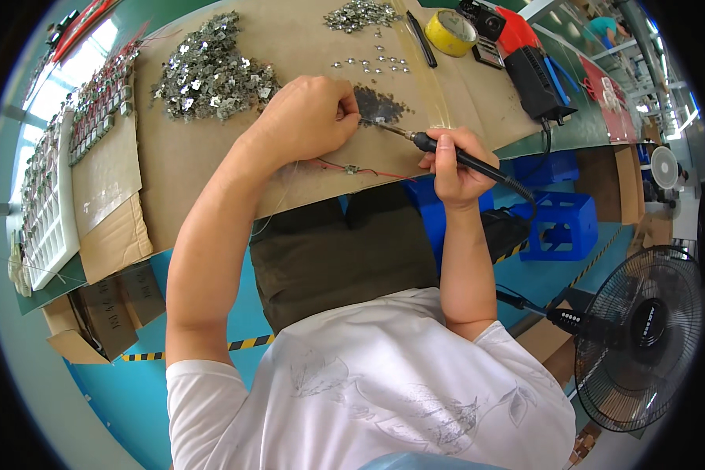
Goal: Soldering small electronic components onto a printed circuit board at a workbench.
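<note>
My right hand is wrapped round the black handle of a soldering iron. The iron's metal tip points left over a dark scorched patch on the brown work surface. My left hand is closed in a pinch beside the tip; a thin pale wire hangs below it, and what the fingertips hold is hidden. Between my hands, near the table edge, lies a small circuit board with red wires. Small shiny metal pieces lie spaced out beyond the scorched patch.
A large heap of metal tabs lies left, a smaller heap at the back. Yellow tape, a black pen and a black box stand back right. Wired parts fill a white rack. A fan stands right.
</note>
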Demonstrator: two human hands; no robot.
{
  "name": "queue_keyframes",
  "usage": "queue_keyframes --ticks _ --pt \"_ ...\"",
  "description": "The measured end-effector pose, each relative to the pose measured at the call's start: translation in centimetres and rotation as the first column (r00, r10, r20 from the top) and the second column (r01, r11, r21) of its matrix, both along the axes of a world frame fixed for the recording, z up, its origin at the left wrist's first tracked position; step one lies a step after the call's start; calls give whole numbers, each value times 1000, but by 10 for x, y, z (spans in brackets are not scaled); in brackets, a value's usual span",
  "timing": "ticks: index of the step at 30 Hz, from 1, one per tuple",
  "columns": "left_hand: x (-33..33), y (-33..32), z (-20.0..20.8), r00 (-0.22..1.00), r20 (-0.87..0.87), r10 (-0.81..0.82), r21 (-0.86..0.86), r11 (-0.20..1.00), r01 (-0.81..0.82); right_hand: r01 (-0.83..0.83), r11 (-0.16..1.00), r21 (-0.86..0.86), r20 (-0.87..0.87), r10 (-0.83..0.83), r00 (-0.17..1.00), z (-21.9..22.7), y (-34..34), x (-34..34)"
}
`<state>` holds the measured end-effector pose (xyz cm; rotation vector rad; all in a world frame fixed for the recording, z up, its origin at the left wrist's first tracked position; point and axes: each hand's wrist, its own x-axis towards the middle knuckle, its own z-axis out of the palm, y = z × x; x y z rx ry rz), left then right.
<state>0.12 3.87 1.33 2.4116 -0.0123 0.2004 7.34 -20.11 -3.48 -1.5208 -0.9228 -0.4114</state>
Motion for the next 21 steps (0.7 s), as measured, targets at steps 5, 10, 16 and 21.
queue_keyframes --ticks 5,10,16,21 --pt "0 0 -3 1000 20 -16 33 999 16 6 1000 28 -78 -4 997 3 1 -3" --pt "-1 -1 -2 999 26 -40 63 997 39 24 1000 12 -90 -22 996 0 0 -4" --pt "-1 0 -6 997 53 -60 57 997 57 21 1000 11 -75 -20 997 1 0 -3" --pt "-1 -1 -5 997 59 -55 85 995 50 25 999 23 -117 -22 993 2 1 -4"
